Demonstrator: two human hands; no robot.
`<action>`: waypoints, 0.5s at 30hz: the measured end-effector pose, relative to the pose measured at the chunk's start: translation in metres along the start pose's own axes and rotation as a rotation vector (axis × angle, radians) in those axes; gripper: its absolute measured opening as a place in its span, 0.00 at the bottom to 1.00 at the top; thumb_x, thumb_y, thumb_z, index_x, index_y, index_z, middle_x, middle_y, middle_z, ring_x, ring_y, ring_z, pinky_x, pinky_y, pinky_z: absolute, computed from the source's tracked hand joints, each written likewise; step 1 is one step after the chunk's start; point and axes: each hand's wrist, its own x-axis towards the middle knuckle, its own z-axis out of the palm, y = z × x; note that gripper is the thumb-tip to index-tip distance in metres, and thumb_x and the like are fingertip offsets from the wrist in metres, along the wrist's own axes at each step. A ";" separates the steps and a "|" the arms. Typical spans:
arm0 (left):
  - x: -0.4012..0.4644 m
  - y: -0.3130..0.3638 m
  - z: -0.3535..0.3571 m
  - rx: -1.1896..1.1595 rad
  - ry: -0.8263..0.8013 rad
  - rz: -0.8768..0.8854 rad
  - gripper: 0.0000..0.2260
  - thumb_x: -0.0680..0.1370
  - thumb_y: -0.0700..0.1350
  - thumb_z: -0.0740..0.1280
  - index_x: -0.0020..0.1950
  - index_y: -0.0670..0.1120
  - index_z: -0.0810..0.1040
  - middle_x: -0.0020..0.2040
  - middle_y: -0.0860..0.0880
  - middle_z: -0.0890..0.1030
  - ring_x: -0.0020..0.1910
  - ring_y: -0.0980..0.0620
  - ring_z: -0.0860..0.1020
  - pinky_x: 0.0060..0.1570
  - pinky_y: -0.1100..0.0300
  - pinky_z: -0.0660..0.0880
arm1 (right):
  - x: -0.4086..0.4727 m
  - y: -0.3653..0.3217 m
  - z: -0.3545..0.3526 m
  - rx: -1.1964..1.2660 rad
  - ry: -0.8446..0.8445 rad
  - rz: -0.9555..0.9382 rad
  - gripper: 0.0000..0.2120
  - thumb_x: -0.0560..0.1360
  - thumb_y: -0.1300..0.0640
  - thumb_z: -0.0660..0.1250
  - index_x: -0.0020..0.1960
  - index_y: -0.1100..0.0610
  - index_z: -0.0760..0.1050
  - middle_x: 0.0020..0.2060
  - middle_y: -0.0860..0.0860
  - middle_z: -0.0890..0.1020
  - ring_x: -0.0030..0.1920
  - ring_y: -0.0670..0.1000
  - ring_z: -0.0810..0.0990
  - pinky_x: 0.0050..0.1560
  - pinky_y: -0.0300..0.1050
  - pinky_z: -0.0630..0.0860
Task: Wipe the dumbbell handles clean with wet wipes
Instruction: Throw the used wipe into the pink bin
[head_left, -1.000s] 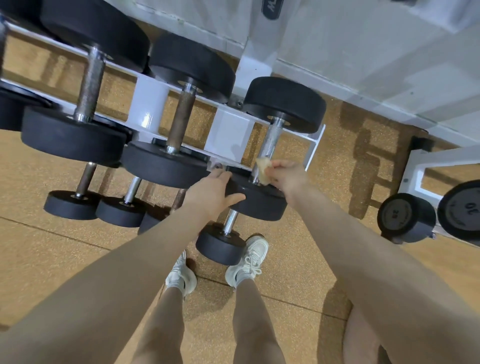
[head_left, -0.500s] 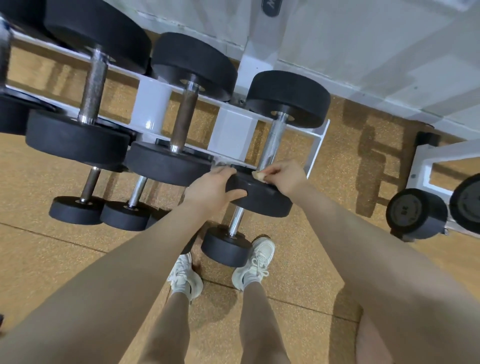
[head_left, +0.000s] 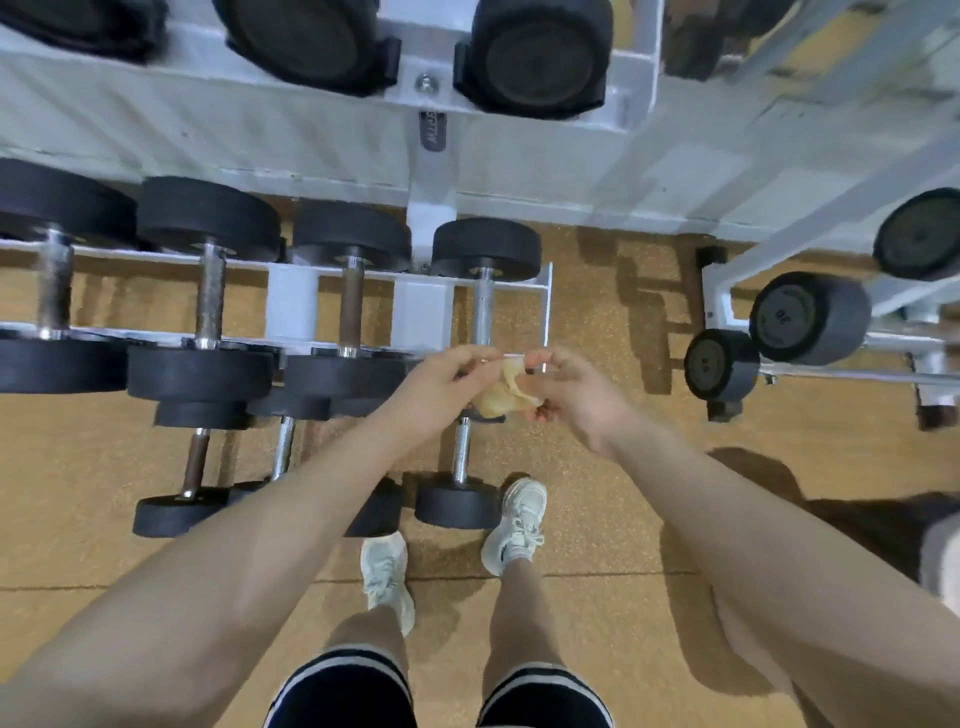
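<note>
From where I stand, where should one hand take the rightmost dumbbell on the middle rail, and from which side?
Take the rightmost dumbbell by its bare metal handle, coming from above with the palm down. The handle runs toward you between the two rails, exposed on top, and the black heads look too wide to grasp.

I note the wet wipe (head_left: 501, 387) reads as thin, limp cloth, crumpled and yellowish, faintly translucent at its edge. The nearest dumbbell handle (head_left: 483, 312) looks like bright metal with a fine rough grip texture; the handle (head_left: 352, 306) to its left looks dull brown, rust-like, without shine. I record the dumbbell heads (head_left: 485, 249) as matt black, rubber-like. The rack (head_left: 420, 312) appears to be white painted metal, slightly glossy. The floor (head_left: 597, 467) shows a speckled tan, grainy, matt surface. Sneakers (head_left: 517, 525) look like pale woven fabric.
</note>
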 end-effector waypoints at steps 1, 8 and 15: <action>-0.011 0.010 0.003 -0.014 -0.029 0.012 0.11 0.78 0.47 0.63 0.60 0.52 0.75 0.52 0.52 0.79 0.52 0.54 0.78 0.53 0.57 0.77 | -0.017 -0.002 0.003 0.009 0.014 -0.015 0.07 0.74 0.65 0.66 0.50 0.58 0.71 0.41 0.53 0.80 0.35 0.49 0.76 0.33 0.37 0.73; -0.078 0.092 0.046 0.080 -0.230 0.057 0.04 0.76 0.39 0.67 0.49 0.45 0.78 0.47 0.47 0.80 0.49 0.49 0.80 0.53 0.54 0.78 | -0.143 -0.006 -0.011 0.273 0.327 -0.153 0.08 0.73 0.70 0.64 0.43 0.59 0.76 0.40 0.52 0.80 0.40 0.48 0.79 0.40 0.37 0.77; -0.110 0.144 0.163 0.240 -0.405 0.000 0.03 0.74 0.33 0.67 0.44 0.39 0.78 0.39 0.46 0.78 0.33 0.58 0.77 0.29 0.72 0.73 | -0.256 0.046 -0.065 0.472 0.549 -0.241 0.06 0.73 0.69 0.66 0.46 0.59 0.75 0.44 0.54 0.81 0.46 0.50 0.81 0.51 0.42 0.79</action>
